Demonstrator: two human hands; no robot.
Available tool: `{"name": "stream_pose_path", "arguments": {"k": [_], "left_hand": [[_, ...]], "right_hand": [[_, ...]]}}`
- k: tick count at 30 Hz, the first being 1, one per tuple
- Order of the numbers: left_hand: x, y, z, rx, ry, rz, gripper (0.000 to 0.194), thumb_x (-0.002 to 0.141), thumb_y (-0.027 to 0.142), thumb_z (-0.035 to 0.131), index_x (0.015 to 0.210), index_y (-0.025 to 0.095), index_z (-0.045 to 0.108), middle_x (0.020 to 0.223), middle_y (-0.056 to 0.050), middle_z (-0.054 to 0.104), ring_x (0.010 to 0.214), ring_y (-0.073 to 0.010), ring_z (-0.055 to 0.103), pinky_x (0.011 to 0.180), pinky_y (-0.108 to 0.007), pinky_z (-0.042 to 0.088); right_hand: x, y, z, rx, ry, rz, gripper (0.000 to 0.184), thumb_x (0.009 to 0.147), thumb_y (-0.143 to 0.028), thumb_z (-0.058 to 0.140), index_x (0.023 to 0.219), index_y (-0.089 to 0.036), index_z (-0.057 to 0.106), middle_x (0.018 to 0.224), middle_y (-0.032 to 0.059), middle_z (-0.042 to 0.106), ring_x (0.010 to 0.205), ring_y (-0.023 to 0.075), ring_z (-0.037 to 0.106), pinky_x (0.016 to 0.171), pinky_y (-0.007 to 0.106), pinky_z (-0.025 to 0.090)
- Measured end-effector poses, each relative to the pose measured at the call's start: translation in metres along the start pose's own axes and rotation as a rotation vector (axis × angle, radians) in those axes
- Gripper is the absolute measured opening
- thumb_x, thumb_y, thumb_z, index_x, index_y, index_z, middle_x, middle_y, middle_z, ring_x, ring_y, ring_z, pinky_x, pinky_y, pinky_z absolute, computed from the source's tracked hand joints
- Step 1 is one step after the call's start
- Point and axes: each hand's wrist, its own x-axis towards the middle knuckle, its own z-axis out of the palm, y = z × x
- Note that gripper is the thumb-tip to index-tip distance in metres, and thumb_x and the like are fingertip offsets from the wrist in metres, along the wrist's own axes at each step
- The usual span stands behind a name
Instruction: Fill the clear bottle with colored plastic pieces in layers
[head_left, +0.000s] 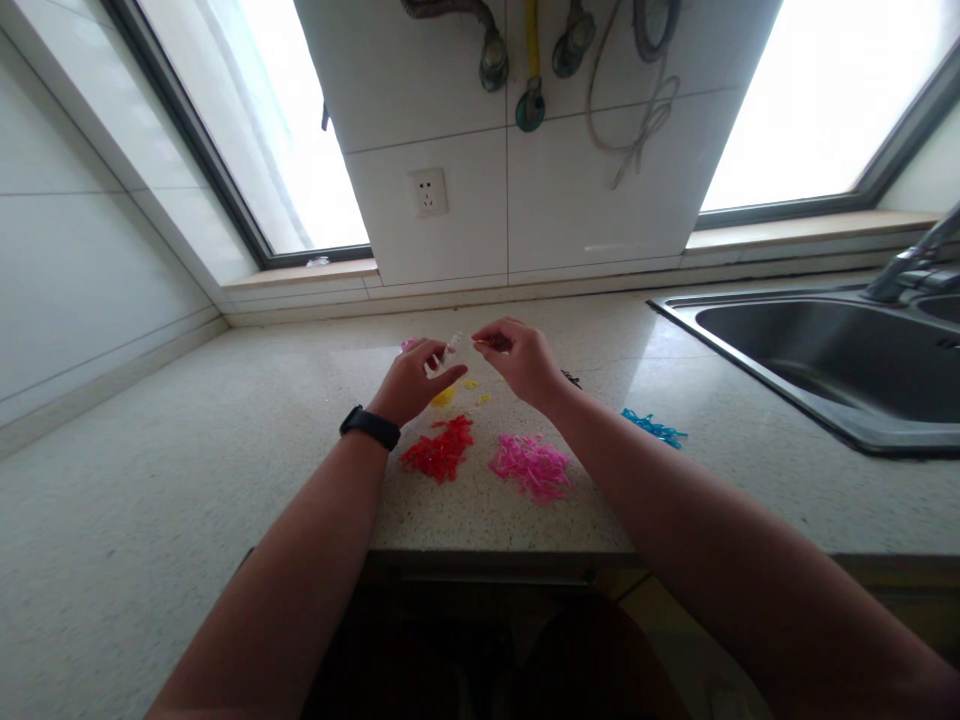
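Note:
My left hand, with a black watch at the wrist, is wrapped round a small clear plastic bottle that leans toward the right. Close to the bottle's top, the fingertips of my right hand are pinched on a tiny yellowish piece, too small to make out well. Below the hands lie a red pile and a pink pile of thin band-like strips. A yellow pile is partly hidden by my left hand, and a few loose yellow strips lie beside it.
Blue strips lie right of my right forearm, and some dark strips show behind it. A steel sink with a tap is set into the speckled counter at the right. A socket is on the tiled wall.

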Motion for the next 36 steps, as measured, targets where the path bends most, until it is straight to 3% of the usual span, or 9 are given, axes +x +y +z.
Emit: {"name": "stream_pose_path", "arguments": {"k": [26, 36], "left_hand": [[-0.0006, 0.0002, 0.0004, 0.021, -0.022, 0.018, 0.031, 0.084, 0.046, 0.068, 0.098, 0.020, 0.063, 0.082, -0.002, 0.057, 0.068, -0.0131, 0.050, 0.063, -0.027, 0.043], [-0.0003, 0.0009, 0.0007, 0.025, -0.019, 0.035, 0.029, 0.084, 0.045, 0.069, 0.098, 0.020, 0.063, 0.082, -0.002, 0.057, 0.068, -0.0129, 0.049, 0.064, -0.027, 0.043]], "right_hand": [[0.0030, 0.0007, -0.0027, 0.051, 0.071, -0.020, 0.006, 0.082, -0.020, 0.064, 0.087, -0.019, 0.068, 0.086, 0.0036, 0.066, 0.074, 0.0142, 0.063, 0.072, 0.030, 0.053], [-0.0001, -0.0045, 0.0008, 0.064, 0.005, 0.015, 0.007, 0.083, -0.023, 0.066, 0.088, -0.019, 0.068, 0.085, 0.0036, 0.068, 0.075, 0.0145, 0.063, 0.072, 0.030, 0.052]]}}
